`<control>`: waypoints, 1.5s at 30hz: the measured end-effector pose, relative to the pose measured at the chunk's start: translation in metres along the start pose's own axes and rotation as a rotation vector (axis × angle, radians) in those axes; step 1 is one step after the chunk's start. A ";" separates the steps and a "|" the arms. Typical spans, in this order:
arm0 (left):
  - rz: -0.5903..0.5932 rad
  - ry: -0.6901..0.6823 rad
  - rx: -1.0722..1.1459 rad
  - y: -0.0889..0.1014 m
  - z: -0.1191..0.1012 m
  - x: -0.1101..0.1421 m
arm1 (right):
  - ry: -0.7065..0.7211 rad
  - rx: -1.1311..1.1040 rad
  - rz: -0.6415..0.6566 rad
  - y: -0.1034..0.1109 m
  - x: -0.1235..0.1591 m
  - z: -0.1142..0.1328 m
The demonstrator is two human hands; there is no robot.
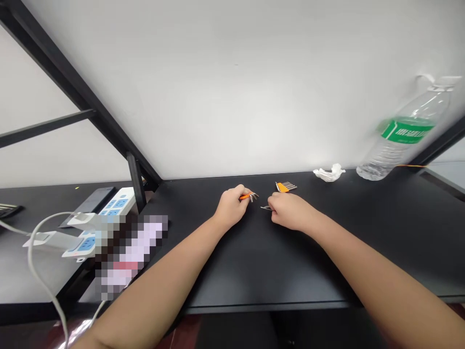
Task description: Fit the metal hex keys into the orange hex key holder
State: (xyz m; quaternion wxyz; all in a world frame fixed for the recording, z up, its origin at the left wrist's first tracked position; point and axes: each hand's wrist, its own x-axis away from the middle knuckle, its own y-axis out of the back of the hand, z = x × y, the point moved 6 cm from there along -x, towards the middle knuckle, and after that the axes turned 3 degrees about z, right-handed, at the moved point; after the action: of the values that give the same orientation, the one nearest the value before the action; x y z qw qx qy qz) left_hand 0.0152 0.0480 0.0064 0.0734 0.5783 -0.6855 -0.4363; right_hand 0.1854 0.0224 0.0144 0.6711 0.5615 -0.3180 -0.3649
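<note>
Two hands (232, 207), close together, fingers (275, 201) curled

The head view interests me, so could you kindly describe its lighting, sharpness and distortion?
Head view: the wall is brightest near its middle; head view: the plastic bottle leans outward, probably from wide-angle distortion, and looks soft; head view: the metal tool in the right hand is too small for fine detail.

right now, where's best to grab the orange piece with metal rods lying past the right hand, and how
Probably pinch the orange body between thumb and finger, coming from above and the left. The metal rods point right, leaving the broad orange end free on the left, while the right hand crowds the near side.
</note>
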 end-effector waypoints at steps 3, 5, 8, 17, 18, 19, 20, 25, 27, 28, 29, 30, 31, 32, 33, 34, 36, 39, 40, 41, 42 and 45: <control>0.012 -0.006 -0.040 0.000 -0.001 0.000 | 0.041 -0.193 -0.072 0.011 0.003 0.004; 0.022 -0.020 -0.070 -0.001 -0.003 0.000 | 0.062 -0.286 -0.145 0.018 0.003 0.004; 0.025 -0.045 -0.099 -0.002 -0.006 0.001 | 0.068 -0.311 -0.223 0.021 0.002 0.004; 0.032 -0.076 -0.169 0.000 -0.011 0.001 | 0.171 -0.214 -0.295 0.022 0.001 0.004; 0.029 -0.094 -0.186 0.000 -0.013 0.001 | 0.169 -0.206 -0.317 0.023 0.001 0.003; 0.027 -0.120 -0.202 -0.001 -0.016 0.001 | 0.162 -0.202 -0.337 0.024 0.001 0.001; 0.025 -0.151 -0.216 -0.002 -0.018 0.002 | 0.156 -0.203 -0.349 0.024 0.001 0.001; 0.025 -0.239 -0.236 -0.004 -0.025 0.004 | 0.166 -0.228 -0.319 0.017 -0.004 0.019; 0.026 -0.217 -0.238 -0.004 -0.024 0.003 | 0.207 -0.184 -0.256 0.012 -0.004 0.032; 0.028 -0.197 -0.237 -0.003 -0.022 0.003 | 0.234 -0.146 -0.223 0.010 -0.004 0.037; 0.031 -0.175 -0.237 -0.002 -0.020 0.002 | 0.257 -0.105 -0.198 0.010 -0.002 0.041; 0.035 -0.154 -0.238 -0.001 -0.018 0.001 | 0.267 -0.068 -0.187 0.010 -0.001 0.042; 0.039 -0.136 -0.240 -0.001 -0.017 0.001 | 0.258 -0.041 -0.188 0.012 0.001 0.040; 0.038 -0.120 -0.244 0.000 -0.015 0.001 | 0.227 -0.024 -0.197 0.015 0.003 0.035; 0.038 -0.106 -0.246 0.000 -0.014 0.000 | 0.185 -0.014 -0.202 0.018 0.005 0.028; 0.037 -0.095 -0.245 0.000 -0.012 0.000 | 0.141 -0.009 -0.192 0.021 0.006 0.020; 0.038 -0.078 -0.239 0.000 -0.010 0.000 | 0.072 0.006 -0.126 0.020 0.007 0.003; 0.042 -0.069 -0.229 -0.002 -0.007 0.000 | 0.030 0.011 0.018 0.012 0.005 -0.016; 0.042 -0.065 -0.227 -0.002 -0.006 0.000 | 0.027 0.006 0.055 0.009 0.004 -0.020; 0.043 -0.061 -0.225 -0.002 -0.005 0.000 | 0.026 0.002 0.083 0.006 0.003 -0.021; 0.045 -0.057 -0.222 -0.003 -0.005 0.000 | 0.027 -0.002 0.104 0.004 0.002 -0.022; 0.049 -0.054 -0.211 -0.003 -0.005 0.000 | 0.014 -0.011 0.117 0.000 0.000 -0.022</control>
State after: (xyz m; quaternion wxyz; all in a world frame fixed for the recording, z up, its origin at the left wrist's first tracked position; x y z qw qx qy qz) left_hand 0.0203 0.0456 0.0070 0.1261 0.5382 -0.6515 -0.5196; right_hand 0.2035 0.0341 0.0110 0.6965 0.5409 -0.3436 -0.3230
